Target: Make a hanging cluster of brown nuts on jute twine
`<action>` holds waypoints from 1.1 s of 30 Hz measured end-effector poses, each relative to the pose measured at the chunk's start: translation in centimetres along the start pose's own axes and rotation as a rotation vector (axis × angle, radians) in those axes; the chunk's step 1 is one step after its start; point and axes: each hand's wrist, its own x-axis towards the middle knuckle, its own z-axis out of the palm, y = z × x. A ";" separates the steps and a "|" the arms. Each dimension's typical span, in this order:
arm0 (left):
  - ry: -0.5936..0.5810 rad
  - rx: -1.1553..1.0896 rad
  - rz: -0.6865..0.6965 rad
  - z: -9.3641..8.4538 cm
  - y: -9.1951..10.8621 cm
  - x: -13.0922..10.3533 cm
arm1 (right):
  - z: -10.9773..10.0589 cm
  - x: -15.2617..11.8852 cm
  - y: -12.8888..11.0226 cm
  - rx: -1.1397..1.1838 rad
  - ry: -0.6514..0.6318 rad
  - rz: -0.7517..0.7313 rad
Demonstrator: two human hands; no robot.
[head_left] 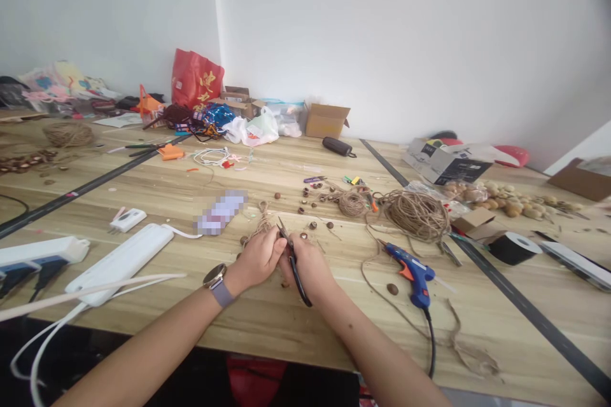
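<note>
Both hands meet over the wooden table near its front edge. My left hand (260,256), with a watch (216,276) on the wrist, has its fingers closed around the lower part of a twine bundle (262,221); a loop of the twine rises above the fingers. My right hand (308,264) is closed on black-handled scissors (300,280), whose pointed blades stick up between the two hands beside the left thumb. Small brown nut-like pieces (313,225) lie around the hands. What sits between the fingertips is hidden.
A blue glue gun (415,272) lies to the right with its cable off the front edge. Behind it is a coil of twine (416,215). White power strips (119,264) and cables are at the left. Bags and boxes (327,119) stand along the wall.
</note>
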 end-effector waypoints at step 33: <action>-0.054 -0.589 -0.233 -0.8 1.0 1.0 | -0.7 0.8 1.4 -0.032 0.122 0.116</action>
